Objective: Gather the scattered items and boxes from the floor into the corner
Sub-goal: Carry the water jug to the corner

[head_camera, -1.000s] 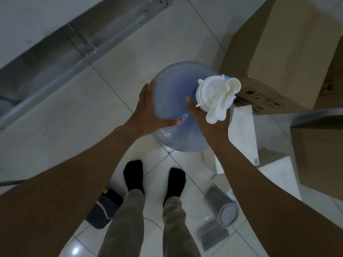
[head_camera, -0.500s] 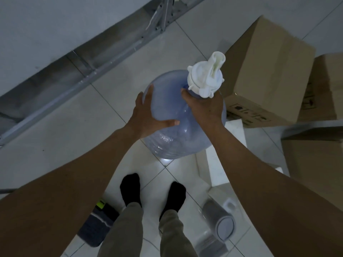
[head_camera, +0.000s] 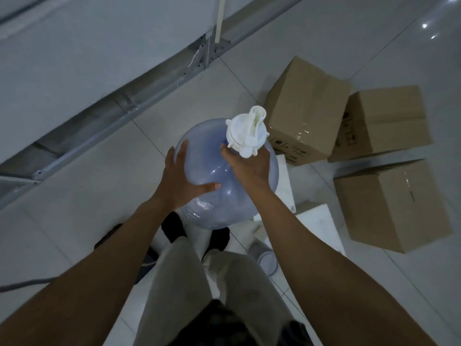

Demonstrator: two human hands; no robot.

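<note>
The jug (head_camera: 212, 158), a big blue one with a white pump cap (head_camera: 245, 132), is in both hands in front of the person, near the middle of the floor (head_camera: 99, 196). Its base hides part of the feet, so it seems to be off the floor, tilted with the cap away from the person.

The left hand (head_camera: 183, 181) lies flat on the jug's side, fingers straight and thumb spread, pressing rather than clasping. The right hand (head_camera: 249, 166) is at the neck just under the cap. Its thumb shows beside the cap and its fingers go out of sight behind the neck, so it looks wrapped round the neck in a grip.

Three boxes stand towards the right edge of the floor: one (head_camera: 306, 101) just beyond the jug, a second (head_camera: 384, 116) touching or just beside it, and a third (head_camera: 394, 203) nearer the person, a little apart. White foam slabs (head_camera: 316, 221) lie between the jug and the third box. A grey cylinder (head_camera: 267, 258) lies by the right foot.

As I judge it, the task is part way along. The boxes may already be grouped, though which corner is meant is not clear here. The jug is in hand and not yet set down, and the foam and cylinder are left to gather.
</note>
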